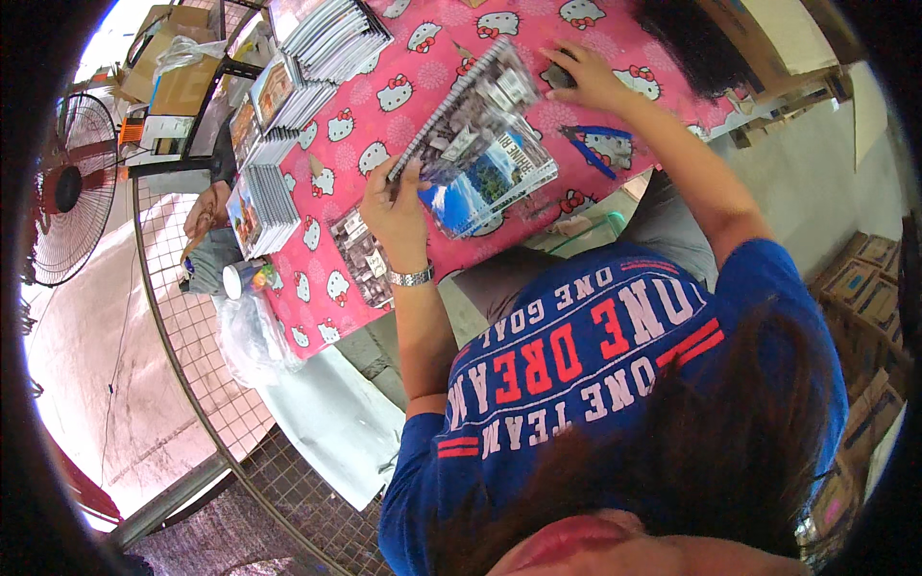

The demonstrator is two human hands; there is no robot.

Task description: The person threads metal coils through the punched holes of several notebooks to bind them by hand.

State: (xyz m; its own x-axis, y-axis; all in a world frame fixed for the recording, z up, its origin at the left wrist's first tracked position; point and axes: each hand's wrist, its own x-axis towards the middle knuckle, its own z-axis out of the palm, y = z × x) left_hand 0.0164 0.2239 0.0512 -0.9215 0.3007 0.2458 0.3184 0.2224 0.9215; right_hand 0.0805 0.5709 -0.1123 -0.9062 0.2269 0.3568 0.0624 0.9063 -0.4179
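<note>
My left hand [394, 206], with a metal watch on its wrist, grips the near corner of a spiral-bound notebook [466, 110] with a photo cover, tilted up off the table. Under it lies a short stack of similar notebooks [499, 178] with blue scenic covers. My right hand [584, 79] reaches farther across the pink cat-print tablecloth [384, 125] and rests its fingers on a small dark object [557, 77]; what that object is cannot be made out.
More notebook stacks stand at the table's left [264, 197] and far end [331, 38]. A wrapped pack [363, 257] lies near the table edge. Another person [206, 240] sits at the left beside a standing fan [62, 187]. Cardboard boxes [864, 278] are stacked on the right.
</note>
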